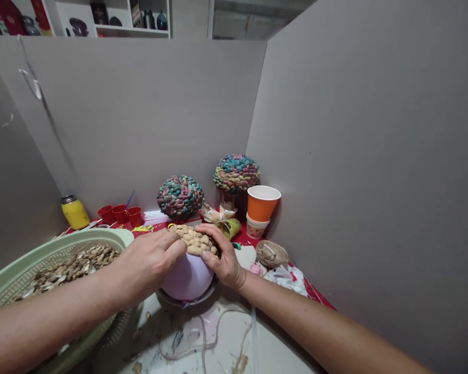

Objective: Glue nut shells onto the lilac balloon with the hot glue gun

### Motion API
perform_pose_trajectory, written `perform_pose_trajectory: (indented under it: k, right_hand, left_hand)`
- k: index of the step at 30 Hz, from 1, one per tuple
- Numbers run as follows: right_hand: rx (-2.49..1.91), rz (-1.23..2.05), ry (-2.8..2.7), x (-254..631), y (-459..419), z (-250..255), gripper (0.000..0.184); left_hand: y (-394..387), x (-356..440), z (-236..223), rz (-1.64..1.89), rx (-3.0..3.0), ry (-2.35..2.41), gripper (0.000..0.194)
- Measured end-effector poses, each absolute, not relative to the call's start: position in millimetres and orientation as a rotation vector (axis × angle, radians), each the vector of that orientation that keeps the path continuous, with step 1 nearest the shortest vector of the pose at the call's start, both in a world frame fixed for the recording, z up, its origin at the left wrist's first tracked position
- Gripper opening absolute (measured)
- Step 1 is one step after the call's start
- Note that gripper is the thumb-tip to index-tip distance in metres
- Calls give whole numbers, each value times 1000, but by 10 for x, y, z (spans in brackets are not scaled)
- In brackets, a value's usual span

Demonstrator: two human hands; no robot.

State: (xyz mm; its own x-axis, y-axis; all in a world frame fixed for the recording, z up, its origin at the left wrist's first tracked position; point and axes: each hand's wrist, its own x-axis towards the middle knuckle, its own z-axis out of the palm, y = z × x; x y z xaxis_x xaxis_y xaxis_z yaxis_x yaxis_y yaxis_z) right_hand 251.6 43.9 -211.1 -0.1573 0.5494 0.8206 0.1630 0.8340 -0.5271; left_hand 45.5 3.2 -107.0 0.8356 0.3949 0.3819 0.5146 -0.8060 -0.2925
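A lilac balloon (189, 280) rests in a dark bowl (170, 301), its top covered with tan peanut shells (193, 239). My left hand (154, 257) is at the left side of the shell layer, fingers curled closed against it; what they pinch is hidden. Curved around the right side, my right hand (223, 259) grips the balloon, fingers on the shells and thumb at their lower edge. To the left, a green strainer basket (127, 238) holds many loose peanut shells (78, 267), partly behind my left forearm.
Behind stand two painted, shell-covered balls (180, 197), (236, 173), an orange paper cup (262, 205) on stacked cups, small red cups (134, 216) and a yellow bottle (75, 212). A twine coil (272, 254) lies right. Grey partitions (140, 114) enclose the table.
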Motion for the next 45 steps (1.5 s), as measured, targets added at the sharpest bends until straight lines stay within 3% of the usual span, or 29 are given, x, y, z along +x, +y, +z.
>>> perform_pose_trajectory:
  k: [11, 24, 28, 31, 35, 45]
  right_hand:
    - [-555, 395, -1727, 2521, 437, -2093, 41]
    - [-520, 414, -1755, 2543, 441, -2118, 42]
    - [-514, 420, -1771, 2544, 432, -2113, 43]
    - [-517, 427, -1775, 2540, 425, -2115, 44]
    - [-517, 424, -1794, 2544, 427, -2132, 44]
    - [-615, 227, -1848, 2568, 283, -1932, 36]
  left_hand:
    - [22, 494, -1064, -357, -2677, -681, 16]
    - [34, 430, -1047, -700, -2924, -700, 17]
    - [86, 372, -956, -1039, -2894, -895, 13]
    - [227, 364, -952, -1155, -2849, -1303, 30]
    - [452, 400, -1036, -1035, -3047, -1714, 61]
    - [512, 408, -1268, -955, -3270, -1749, 63]
